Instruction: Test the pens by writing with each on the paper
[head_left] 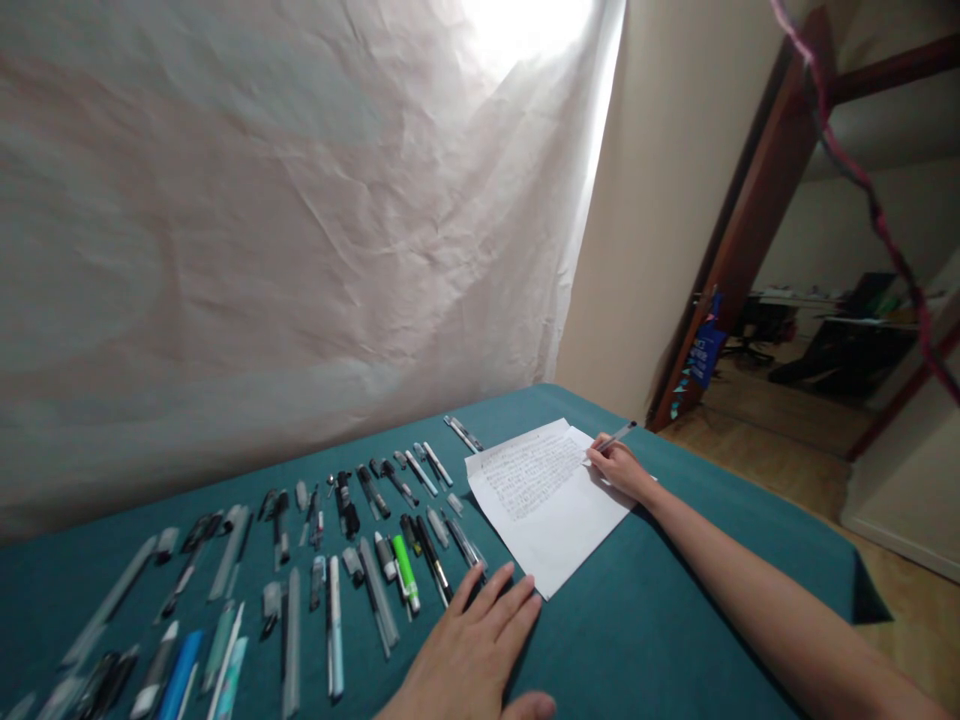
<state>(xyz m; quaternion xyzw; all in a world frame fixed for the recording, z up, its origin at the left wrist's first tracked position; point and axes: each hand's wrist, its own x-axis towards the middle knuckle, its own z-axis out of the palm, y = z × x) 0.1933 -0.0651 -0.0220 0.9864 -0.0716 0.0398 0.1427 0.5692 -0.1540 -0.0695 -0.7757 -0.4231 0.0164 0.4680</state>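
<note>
My right hand (pixel 619 468) is closed on a slim pen (pixel 619 434), its tip on the far right edge of a white sheet of paper (pixel 551 505) covered in handwriting. My left hand (pixel 471 650) lies flat and open on the teal tablecloth (pixel 645 620), its fingertips at the near corner of the sheet. Just beyond those fingers lie several pens, among them a green highlighter (pixel 406 570) and dark pens.
Rows of several pens and markers (pixel 285 560) lie side by side over the left half of the table. A crumpled white sheet (pixel 300 230) hangs behind the table. On the right a wooden door frame (pixel 750 220) opens onto another room with wood flooring.
</note>
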